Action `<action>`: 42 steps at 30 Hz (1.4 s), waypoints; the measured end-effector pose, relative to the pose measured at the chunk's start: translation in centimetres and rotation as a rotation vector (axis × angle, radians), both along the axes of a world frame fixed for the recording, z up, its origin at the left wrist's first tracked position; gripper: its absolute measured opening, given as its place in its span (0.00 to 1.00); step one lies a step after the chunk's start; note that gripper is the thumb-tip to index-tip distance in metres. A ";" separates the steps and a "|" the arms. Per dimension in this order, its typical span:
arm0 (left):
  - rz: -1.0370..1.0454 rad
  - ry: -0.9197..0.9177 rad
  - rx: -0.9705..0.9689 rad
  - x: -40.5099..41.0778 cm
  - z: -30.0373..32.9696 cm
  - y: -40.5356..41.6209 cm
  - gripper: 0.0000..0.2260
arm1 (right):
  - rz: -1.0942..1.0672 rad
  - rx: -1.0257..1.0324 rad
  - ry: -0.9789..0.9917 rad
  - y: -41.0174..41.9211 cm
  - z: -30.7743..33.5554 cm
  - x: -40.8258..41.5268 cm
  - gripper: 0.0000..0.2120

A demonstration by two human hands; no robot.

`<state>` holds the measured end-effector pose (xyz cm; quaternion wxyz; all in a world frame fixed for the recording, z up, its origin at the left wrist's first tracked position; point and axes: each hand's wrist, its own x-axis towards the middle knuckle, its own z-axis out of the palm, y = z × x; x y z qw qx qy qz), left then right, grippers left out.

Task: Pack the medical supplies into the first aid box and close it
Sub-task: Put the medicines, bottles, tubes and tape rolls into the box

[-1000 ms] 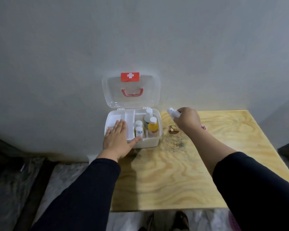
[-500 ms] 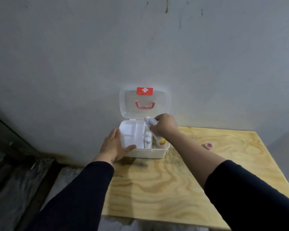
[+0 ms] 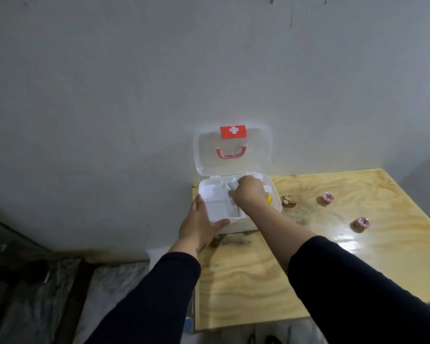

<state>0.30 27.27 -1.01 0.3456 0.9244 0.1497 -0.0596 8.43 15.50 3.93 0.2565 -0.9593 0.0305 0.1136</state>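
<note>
**White bottle goes into the box; two rolls still out on the table**

The first aid box (image 3: 236, 204) sits open at the back left corner of the wooden table (image 3: 333, 256), against the wall, its clear lid (image 3: 233, 150) standing upright with the red cross label at the top. A second ago the right hand (image 3: 250, 193) held a small white bottle (image 3: 231, 186) above the table to the right of the box; half a second ago it was over the rim; now it is down inside the box, closed around the bottle, whose top pokes out past the knuckles. Whether the bottle has touched bottom cannot be told, as the hand hides the compartment. A bottle with yellow contents (image 3: 269, 198) shows just beside the wrist.

The left hand (image 3: 200, 223) lies flat and open against the box's near left corner, gripping nothing, only bracing it, as it has throughout.

So this item is nearly packed. Two pink rolls (image 3: 328, 197) (image 3: 362, 223) remain on the table, well to the right, and a dark knot (image 3: 287, 201) marks the wood beside the box. The lid can probably close only after those rolls are in.
</note>
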 end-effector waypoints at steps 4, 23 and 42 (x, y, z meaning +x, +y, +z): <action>-0.050 0.001 -0.018 0.0 -0.4 0.9 0.47 | 0.018 -0.087 0.003 1.0 -0.1 -1.5 0.18; -0.487 -0.240 0.370 4.1 6.2 1.8 0.24 | -0.144 0.019 -0.097 -2.6 3.7 -4.2 0.15; -0.846 0.052 0.357 9.9 6.6 -19.2 0.23 | -0.372 -0.181 0.152 -26.6 1.3 -4.1 0.15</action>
